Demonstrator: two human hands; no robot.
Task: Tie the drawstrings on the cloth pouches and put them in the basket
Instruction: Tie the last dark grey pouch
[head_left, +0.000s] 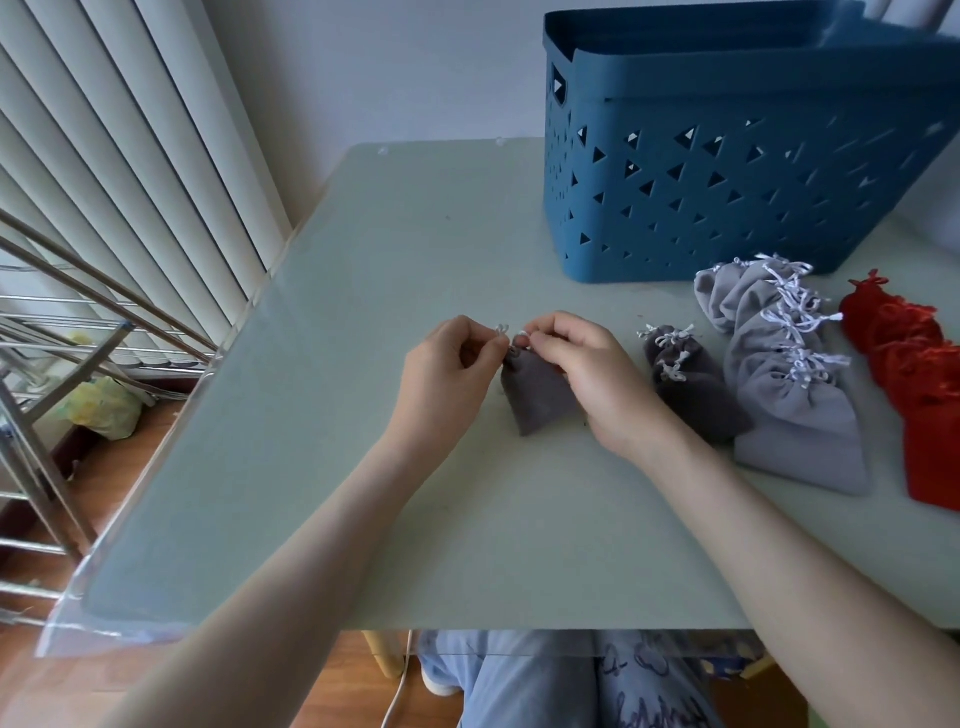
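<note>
I see my left hand (451, 364) and right hand (574, 364) pinching the white drawstrings (503, 329) of the dark grey pouch (540, 397) on the table (363, 312).

basket (727, 171) far right, pouch piles (789, 374) alongside

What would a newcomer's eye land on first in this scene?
Probably the big blue basket at the far right of the table. Next come the left hand and right hand at the centre, both pinching the white drawstring of a dark grey pouch lying on the table. Rows of light grey pouches and red pouches lie at the right, in front of the basket.
</note>
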